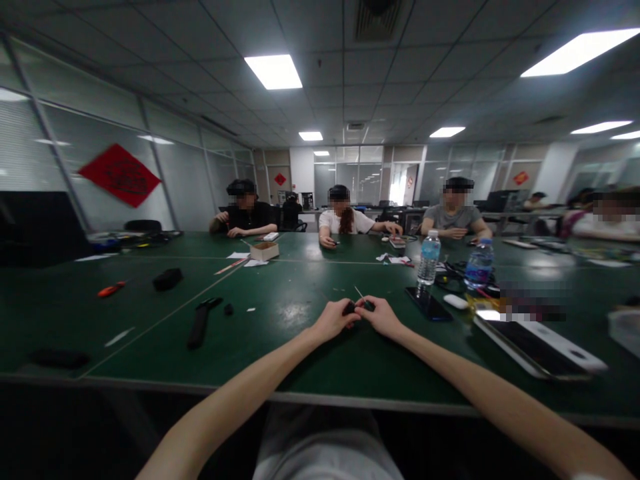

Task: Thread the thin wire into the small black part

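My left hand (336, 318) is closed around a small black part (349, 308), whose kind I cannot make out. Touching it from the other side, my right hand (383, 317) grips a small screwdriver (369, 305) with a dark green handle. The screwdriver's thin metal shaft points up and to the left, away from the black part. Both hands meet just above the green table (280, 363), fingertips together, and they partly hide what they hold. To the left lie a black T-shaped handle piece (199, 325) and a tiny black piece (229, 309).
On the right are a dark phone (429, 304), two water bottles (429, 260), a white mouse (455, 302) and a white device (540, 343). Leftward lie a black block (168, 279) and an orange-handled tool (111, 289). Several people sit across the table, beyond an open box (264, 251).
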The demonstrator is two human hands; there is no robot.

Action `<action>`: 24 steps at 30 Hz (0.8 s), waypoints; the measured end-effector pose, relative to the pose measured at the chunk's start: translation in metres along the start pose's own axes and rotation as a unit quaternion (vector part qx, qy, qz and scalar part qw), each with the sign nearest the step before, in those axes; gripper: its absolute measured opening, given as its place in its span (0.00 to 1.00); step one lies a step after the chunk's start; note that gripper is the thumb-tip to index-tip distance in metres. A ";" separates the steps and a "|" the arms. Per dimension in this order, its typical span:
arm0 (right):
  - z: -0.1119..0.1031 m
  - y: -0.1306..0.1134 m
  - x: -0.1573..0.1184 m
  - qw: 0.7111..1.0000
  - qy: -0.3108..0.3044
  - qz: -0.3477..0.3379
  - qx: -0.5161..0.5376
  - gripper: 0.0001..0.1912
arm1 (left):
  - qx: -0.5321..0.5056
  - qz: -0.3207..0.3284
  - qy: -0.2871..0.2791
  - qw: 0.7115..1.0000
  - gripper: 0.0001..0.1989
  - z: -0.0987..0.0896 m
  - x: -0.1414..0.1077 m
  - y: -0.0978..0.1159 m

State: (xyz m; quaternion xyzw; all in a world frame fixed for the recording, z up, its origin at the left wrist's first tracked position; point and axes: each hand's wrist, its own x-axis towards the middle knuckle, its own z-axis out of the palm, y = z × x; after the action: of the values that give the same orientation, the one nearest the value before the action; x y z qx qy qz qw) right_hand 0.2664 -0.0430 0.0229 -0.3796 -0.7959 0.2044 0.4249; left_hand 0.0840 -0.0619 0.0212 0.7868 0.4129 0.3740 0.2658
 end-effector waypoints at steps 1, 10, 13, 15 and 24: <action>0.001 0.000 0.000 1.000 -0.002 0.001 0.002 0.11 | -0.002 0.000 -0.001 1.000 0.15 0.000 0.000 -0.001; -0.006 -0.009 0.002 0.999 0.048 -0.008 0.008 0.12 | -0.140 -0.019 -0.009 0.990 0.20 -0.001 0.010 -0.007; -0.012 -0.016 0.000 0.996 0.069 -0.049 -0.018 0.10 | -0.234 -0.065 -0.012 0.970 0.22 -0.003 0.013 -0.006; -0.014 -0.021 -0.002 0.994 0.051 -0.085 -0.039 0.09 | -0.275 -0.098 -0.016 0.956 0.23 -0.005 0.013 -0.006; -0.009 -0.026 -0.013 0.971 -0.066 -0.183 -0.139 0.15 | -0.362 -0.160 -0.078 0.915 0.13 -0.005 0.006 -0.005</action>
State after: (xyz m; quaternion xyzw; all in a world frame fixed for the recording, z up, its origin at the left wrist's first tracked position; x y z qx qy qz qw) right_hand 0.2669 -0.0697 0.0378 -0.2686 -0.8989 0.0353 0.3444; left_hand 0.0799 -0.0537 0.0231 0.5868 0.3478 0.3874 0.6202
